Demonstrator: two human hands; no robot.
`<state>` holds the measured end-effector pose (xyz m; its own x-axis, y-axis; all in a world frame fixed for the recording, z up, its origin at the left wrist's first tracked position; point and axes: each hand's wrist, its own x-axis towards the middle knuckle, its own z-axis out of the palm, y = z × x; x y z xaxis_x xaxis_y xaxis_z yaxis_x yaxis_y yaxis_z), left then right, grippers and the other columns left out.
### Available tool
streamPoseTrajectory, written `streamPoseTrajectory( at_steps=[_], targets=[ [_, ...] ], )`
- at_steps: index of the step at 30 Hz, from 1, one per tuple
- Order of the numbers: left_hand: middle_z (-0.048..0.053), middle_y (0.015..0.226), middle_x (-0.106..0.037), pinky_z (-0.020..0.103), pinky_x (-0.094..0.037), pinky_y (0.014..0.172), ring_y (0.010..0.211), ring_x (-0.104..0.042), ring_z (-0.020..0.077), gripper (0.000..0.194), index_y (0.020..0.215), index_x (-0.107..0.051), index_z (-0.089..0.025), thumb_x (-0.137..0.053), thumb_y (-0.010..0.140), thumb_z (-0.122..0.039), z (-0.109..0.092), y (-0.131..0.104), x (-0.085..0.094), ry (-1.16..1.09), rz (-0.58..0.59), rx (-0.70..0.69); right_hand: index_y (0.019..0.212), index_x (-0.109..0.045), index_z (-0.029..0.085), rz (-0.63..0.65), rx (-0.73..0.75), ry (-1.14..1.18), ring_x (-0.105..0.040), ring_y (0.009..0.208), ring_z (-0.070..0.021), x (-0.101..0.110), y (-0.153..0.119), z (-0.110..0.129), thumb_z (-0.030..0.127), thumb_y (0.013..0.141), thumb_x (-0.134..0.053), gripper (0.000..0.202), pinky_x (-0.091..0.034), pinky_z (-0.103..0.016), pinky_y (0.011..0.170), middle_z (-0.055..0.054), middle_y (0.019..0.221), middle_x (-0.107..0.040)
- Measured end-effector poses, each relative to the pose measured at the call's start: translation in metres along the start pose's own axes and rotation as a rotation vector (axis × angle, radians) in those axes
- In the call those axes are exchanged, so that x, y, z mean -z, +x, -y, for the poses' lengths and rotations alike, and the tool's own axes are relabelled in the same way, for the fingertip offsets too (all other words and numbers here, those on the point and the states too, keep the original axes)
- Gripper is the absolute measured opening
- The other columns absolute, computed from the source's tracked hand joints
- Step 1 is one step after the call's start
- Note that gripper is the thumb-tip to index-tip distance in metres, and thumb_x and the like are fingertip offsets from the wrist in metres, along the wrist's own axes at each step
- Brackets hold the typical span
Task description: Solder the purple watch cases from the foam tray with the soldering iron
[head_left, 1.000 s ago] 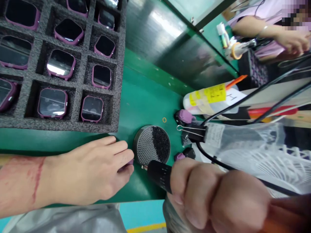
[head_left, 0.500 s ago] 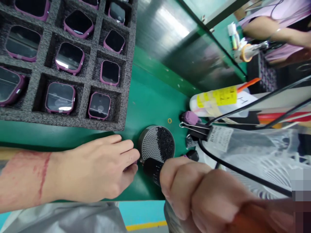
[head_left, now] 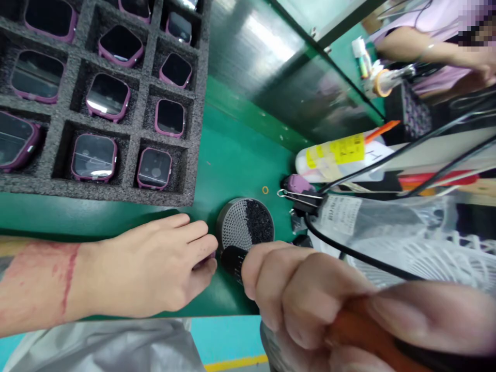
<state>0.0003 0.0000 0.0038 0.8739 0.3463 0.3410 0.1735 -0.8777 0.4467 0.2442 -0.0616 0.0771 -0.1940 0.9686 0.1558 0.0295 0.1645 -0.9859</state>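
Note:
My left hand (head_left: 155, 268) lies on the green bench and pinches a small purple watch case (head_left: 207, 257) under its fingertips; most of the case is hidden. My right hand (head_left: 310, 305) is closed round a black-tipped power screwdriver (head_left: 232, 258) with an orange body. The tool's tip sits right beside the left fingertips. Just behind them stands a round metal screw dish (head_left: 245, 225), half filled with dark screws.
A black foam tray (head_left: 127, 98) with several purple watches fills the upper left. A labelled squeeze bottle (head_left: 333, 155), a binder clip (head_left: 302, 199), loose purple parts, black cables and a white fan guard (head_left: 426, 253) crowd the right. Another person's arm (head_left: 418, 49) works at the far right.
My right hand has carried the screwdriver leftward, bringing its tip from beside the dish up to my left fingertips. The left hand has stayed in place.

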Motion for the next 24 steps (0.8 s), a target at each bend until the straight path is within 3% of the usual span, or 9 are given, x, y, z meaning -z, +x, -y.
streamPoseTrajectory(
  at_steps=[3,5,6,9,11,17,24],
  targets=[
    [0.007,0.106,-0.070,0.044,-0.045,0.081,0.095,-0.059,0.0271,0.010,0.122,-0.082,-0.018,-0.080,0.112,-0.023,0.001,-0.002,0.001,0.017,0.080,-0.032,0.138,-0.081,0.034,-0.271,0.159,0.159,-0.058,0.052,-0.0122,0.002,0.009,-0.011,0.031,0.114,-0.084,0.024,-0.059,-0.035,0.053,0.010,0.072,-0.055],
    [0.009,0.119,-0.076,0.043,-0.052,0.087,0.105,-0.065,0.0284,0.009,0.117,-0.081,-0.021,-0.083,0.107,-0.021,0.001,-0.004,0.002,-0.005,0.114,-0.053,0.129,-0.085,0.032,-0.448,0.245,0.192,-0.053,0.048,-0.0101,0.006,0.014,-0.019,0.029,0.108,-0.089,0.022,-0.055,-0.034,0.050,0.011,0.070,-0.053],
    [0.010,0.127,-0.079,0.043,-0.056,0.094,0.113,-0.067,0.0292,0.008,0.112,-0.081,-0.023,-0.084,0.105,-0.020,0.002,-0.005,0.003,-0.021,0.122,-0.068,0.126,-0.086,0.032,-0.478,0.271,0.179,-0.052,0.047,-0.0095,0.008,0.016,-0.021,0.028,0.108,-0.089,0.020,-0.055,-0.034,0.051,0.012,0.070,-0.054],
    [0.012,0.149,-0.081,0.044,-0.060,0.119,0.143,-0.067,0.0337,0.011,0.104,-0.080,-0.024,-0.086,0.097,-0.019,0.003,-0.007,0.008,-0.067,0.101,-0.108,0.123,-0.086,0.034,-0.398,0.257,0.147,-0.056,0.048,-0.0094,0.015,0.022,-0.027,0.027,0.109,-0.087,0.015,-0.058,-0.034,0.054,0.012,0.070,-0.058],
    [0.013,0.149,-0.082,0.046,-0.062,0.123,0.148,-0.067,0.0359,0.011,0.107,-0.082,-0.023,-0.084,0.096,-0.021,0.002,-0.006,0.011,-0.084,0.068,-0.105,0.124,-0.086,0.036,-0.338,0.213,0.158,-0.060,0.050,-0.0097,0.019,0.025,-0.029,0.029,0.110,-0.087,0.016,-0.061,-0.033,0.056,0.012,0.071,-0.062],
    [0.014,0.134,-0.086,0.051,-0.065,0.102,0.120,-0.076,0.0335,0.019,0.128,-0.083,-0.016,-0.072,0.115,-0.023,0.000,-0.005,0.005,-0.053,-0.016,0.038,0.127,-0.084,0.037,-0.326,0.199,0.177,-0.061,0.055,-0.0096,0.019,0.028,-0.035,0.028,0.111,-0.087,0.018,-0.063,-0.030,0.060,0.012,0.076,-0.066],
    [0.012,0.127,-0.085,0.048,-0.061,0.093,0.113,-0.076,0.0305,0.022,0.135,-0.082,-0.017,-0.066,0.121,-0.014,0.003,-0.006,0.003,-0.035,-0.009,0.004,0.126,-0.082,0.037,-0.327,0.199,0.173,-0.058,0.054,-0.0101,0.016,0.026,-0.036,0.028,0.113,-0.084,0.016,-0.062,-0.031,0.059,0.012,0.076,-0.064]
  ],
)
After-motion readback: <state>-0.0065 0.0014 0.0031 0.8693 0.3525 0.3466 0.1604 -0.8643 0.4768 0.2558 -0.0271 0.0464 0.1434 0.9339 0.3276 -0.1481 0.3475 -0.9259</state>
